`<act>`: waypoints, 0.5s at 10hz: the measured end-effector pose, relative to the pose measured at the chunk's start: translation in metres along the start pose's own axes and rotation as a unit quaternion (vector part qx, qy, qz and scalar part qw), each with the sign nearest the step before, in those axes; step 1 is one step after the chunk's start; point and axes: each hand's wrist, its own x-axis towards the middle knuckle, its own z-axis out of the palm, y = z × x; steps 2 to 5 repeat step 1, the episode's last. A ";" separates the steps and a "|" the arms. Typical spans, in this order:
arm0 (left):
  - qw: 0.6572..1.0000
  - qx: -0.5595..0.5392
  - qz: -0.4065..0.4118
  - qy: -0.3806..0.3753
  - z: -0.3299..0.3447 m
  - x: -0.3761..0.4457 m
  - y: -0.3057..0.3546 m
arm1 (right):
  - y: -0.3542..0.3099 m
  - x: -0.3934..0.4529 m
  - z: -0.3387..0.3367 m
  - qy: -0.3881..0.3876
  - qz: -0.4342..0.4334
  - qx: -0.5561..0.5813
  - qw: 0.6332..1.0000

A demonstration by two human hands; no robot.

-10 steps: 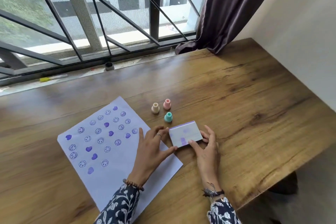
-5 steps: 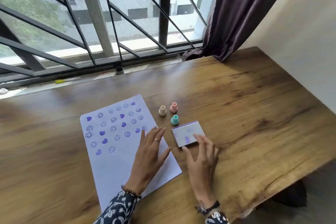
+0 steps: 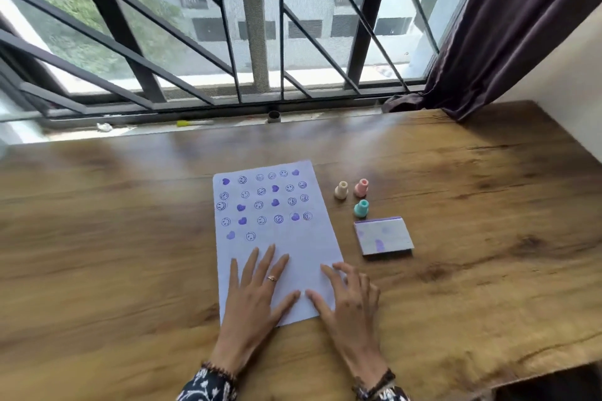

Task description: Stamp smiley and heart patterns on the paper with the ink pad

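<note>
A pale sheet of paper (image 3: 303,247) lies on the wooden table, covered in its upper part with several purple smiley and heart prints. My left hand (image 3: 254,296) rests flat on its lower half with fingers spread. My right hand (image 3: 348,299) rests on the paper's lower right corner and the table beside it, fingers loosely bent, holding nothing. To the right of the paper sits the closed ink pad (image 3: 383,237), its lid smudged purple. Behind it stand three small stamps: cream (image 3: 341,190), pink (image 3: 361,187) and teal (image 3: 361,208).
The wooden table (image 3: 488,238) runs back to a windowsill with metal bars. A yellow pen (image 3: 193,123) and a small dark cap (image 3: 274,116) lie on the sill. A dark curtain (image 3: 508,26) hangs at the right; the table's right corner edge is near.
Both hands left the ink pad and moved down-left onto the paper. The paper now lies straighter than before. The camera view shifted up toward the window.
</note>
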 end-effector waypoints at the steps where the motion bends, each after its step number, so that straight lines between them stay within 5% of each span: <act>1: 1.000 -0.017 -0.003 0.005 0.002 -0.002 0.002 | -0.001 0.000 -0.001 0.013 -0.012 0.017 1.000; 5: 1.000 -0.017 -0.003 0.005 0.002 -0.002 0.002 | -0.001 0.000 -0.001 0.013 -0.012 0.017 1.000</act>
